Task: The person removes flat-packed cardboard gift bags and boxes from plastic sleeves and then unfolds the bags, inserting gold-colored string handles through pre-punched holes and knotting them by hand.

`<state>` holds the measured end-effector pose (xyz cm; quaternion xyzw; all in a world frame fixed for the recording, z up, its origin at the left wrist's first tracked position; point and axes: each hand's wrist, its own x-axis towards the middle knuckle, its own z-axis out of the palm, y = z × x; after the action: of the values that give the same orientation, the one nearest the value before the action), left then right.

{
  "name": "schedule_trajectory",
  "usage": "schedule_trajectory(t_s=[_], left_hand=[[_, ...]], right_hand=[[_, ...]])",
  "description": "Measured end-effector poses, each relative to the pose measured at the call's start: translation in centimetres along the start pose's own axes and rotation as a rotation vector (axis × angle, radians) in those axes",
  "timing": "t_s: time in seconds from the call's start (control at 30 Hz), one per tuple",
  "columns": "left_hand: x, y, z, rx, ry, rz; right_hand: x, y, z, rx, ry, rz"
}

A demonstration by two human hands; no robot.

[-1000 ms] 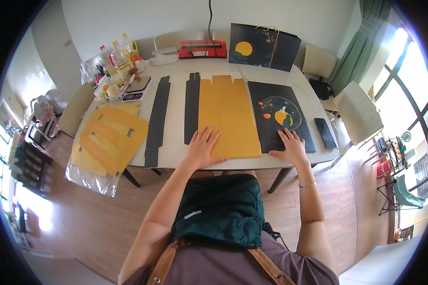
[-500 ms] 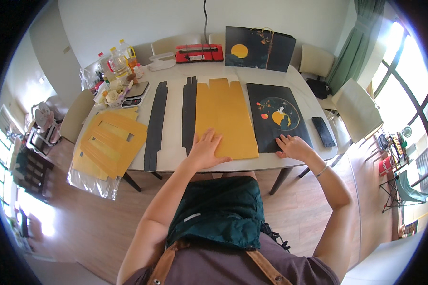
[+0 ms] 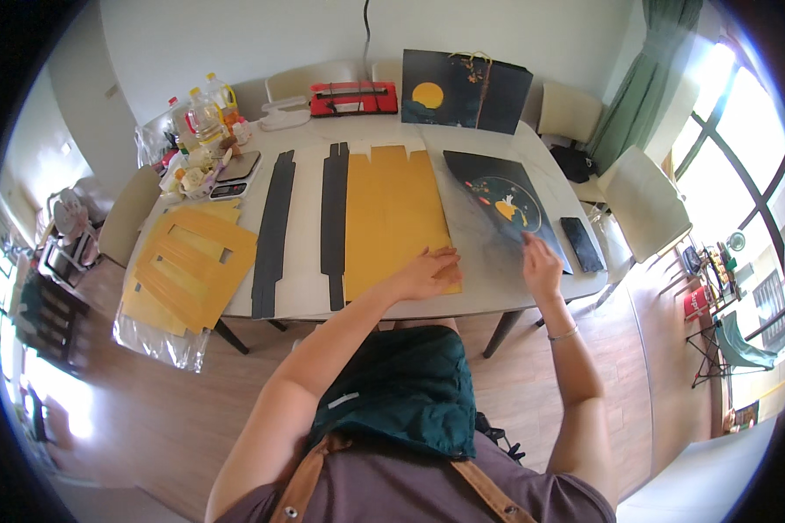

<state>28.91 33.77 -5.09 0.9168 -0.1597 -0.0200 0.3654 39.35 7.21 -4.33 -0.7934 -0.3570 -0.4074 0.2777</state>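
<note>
My right hand (image 3: 543,268) pinches the near edge of a black card panel (image 3: 500,202) printed with a round moon picture. That edge is raised and the panel bends, its far edge still at the table. My left hand (image 3: 425,275) is over the near right corner of a plain gold card panel (image 3: 394,209), fingers stretched toward the right. Whether it presses on the card I cannot tell. Left of the gold panel lie two long black card strips, one close beside it (image 3: 333,227) and one farther off (image 3: 273,235).
A stack of yellow cut-out sheets (image 3: 192,261) lies on clear plastic at the left. Behind are a scale (image 3: 238,167), oil bottles (image 3: 205,113), a red case (image 3: 354,100) and a standing black printed bag (image 3: 462,91). A phone (image 3: 582,244) lies right; chairs (image 3: 645,200) surround the white table (image 3: 305,192).
My right hand has raised the near edge of the printed panel, which lay flat before. My left hand has slid right across the gold panel to its near corner.
</note>
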Motion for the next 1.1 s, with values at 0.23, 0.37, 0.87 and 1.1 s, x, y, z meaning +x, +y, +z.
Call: schedule_trajectory(t_s=[0.23,0.37,0.87,1.1], left_hand=[[1.6,1.4,-0.8,-1.195,0.377,-0.209],[0.7,0.9,-5.0,-1.558,0.614,-0.189],[-9.2,-4.9,-11.7,-1.063,1.469,-0.218],[-8.2,-3.9,-12.3,-0.671,1.498,-0.339]], right_hand=[[7.2,-7.0,-2.4,0.791,0.696,0.598],[5.8,-8.4,1.1,1.108,0.658,0.72],[9.3,-11.8,3.6,1.319,-0.429,0.852],[10.0,-11.2,5.1,1.16,-0.518,0.536]])
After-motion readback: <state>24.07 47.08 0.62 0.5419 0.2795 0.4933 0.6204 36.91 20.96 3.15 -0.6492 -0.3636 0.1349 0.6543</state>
